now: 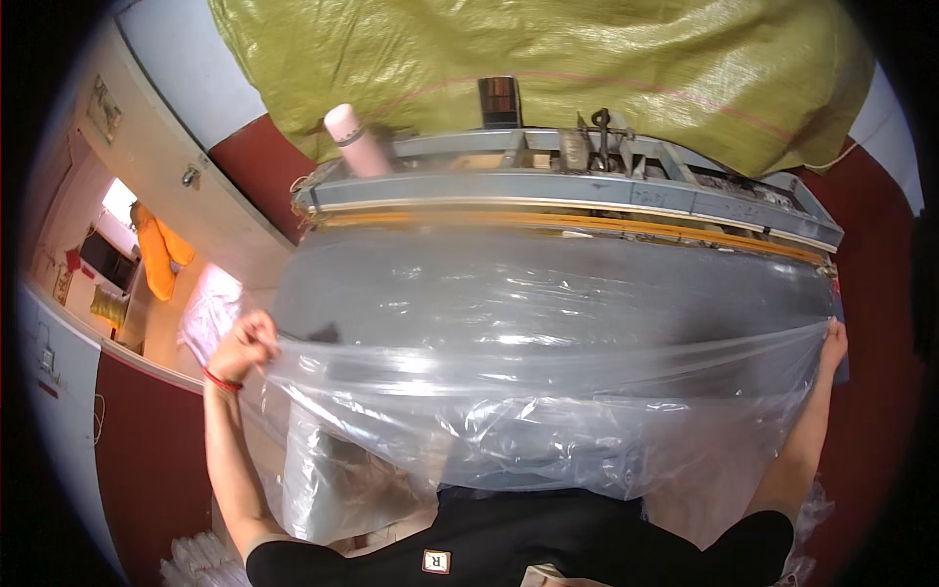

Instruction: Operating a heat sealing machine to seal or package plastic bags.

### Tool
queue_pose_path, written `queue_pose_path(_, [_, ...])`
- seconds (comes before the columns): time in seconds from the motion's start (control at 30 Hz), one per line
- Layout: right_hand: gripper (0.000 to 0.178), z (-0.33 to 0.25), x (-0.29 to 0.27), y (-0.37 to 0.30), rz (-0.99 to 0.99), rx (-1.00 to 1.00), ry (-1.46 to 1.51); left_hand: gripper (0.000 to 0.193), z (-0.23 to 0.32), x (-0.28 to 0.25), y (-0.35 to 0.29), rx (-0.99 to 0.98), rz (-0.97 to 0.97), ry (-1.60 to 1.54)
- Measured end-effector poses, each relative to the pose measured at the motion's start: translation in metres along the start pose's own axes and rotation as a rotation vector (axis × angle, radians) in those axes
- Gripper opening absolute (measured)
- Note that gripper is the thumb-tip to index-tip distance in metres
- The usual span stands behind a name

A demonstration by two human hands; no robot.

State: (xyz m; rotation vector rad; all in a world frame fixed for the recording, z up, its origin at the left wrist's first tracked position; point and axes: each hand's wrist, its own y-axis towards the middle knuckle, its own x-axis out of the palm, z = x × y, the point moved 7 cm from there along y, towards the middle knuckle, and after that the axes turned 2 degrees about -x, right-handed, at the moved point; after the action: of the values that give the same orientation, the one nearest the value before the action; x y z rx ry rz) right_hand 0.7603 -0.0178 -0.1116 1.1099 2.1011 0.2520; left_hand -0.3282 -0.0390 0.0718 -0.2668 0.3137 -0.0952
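Note:
A wide sheet of clear plastic film [548,430] is stretched between my two hands, its upper edge pulled nearly straight across. At the left, my left hand [247,344] pinches one corner, fingers closed and a red cord on the wrist. Out at the right, my right hand [833,344] is closed on the opposite corner. The film's far part lies over a dark grey work surface [548,269]; its near part hangs in folds before my body. Beyond the surface runs a long grey metal frame [469,186] with an orange strip along its near side.
A pink bottle [354,140], a dark phone-like slab [500,102] and metal parts [602,147] rest on the frame. Behind them is a large yellow-green woven sheet [587,59]. A door [186,157] stands open at left. Bundled plastic [201,563] lies at lower left.

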Motion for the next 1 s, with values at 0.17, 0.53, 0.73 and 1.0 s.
queue_pose_path(0.17, [0.033, -0.026, 0.026, -0.004, -0.004, -0.069, -0.066, 0.012, 0.079, -0.089, 0.002, 0.147, 0.529, 0.396])
queue_pose_path(0.53, [0.035, -0.005, 0.007, 0.001, 0.05, -0.026, 0.001, 0.065, -0.025, 0.184, 0.12, 0.584, -0.116, 0.949])
queue_pose_path(0.73, [0.035, 0.0, -0.011, -0.002, 0.068, 0.042, 0.082, 0.061, -0.028, 0.164, 0.155, 0.537, 0.058, 1.093])
queue_pose_path(1.0, [0.025, -0.042, -0.059, -0.022, -0.087, 0.275, 0.645, 0.023, -0.001, 0.156, 0.175, 0.713, 0.343, 0.955])
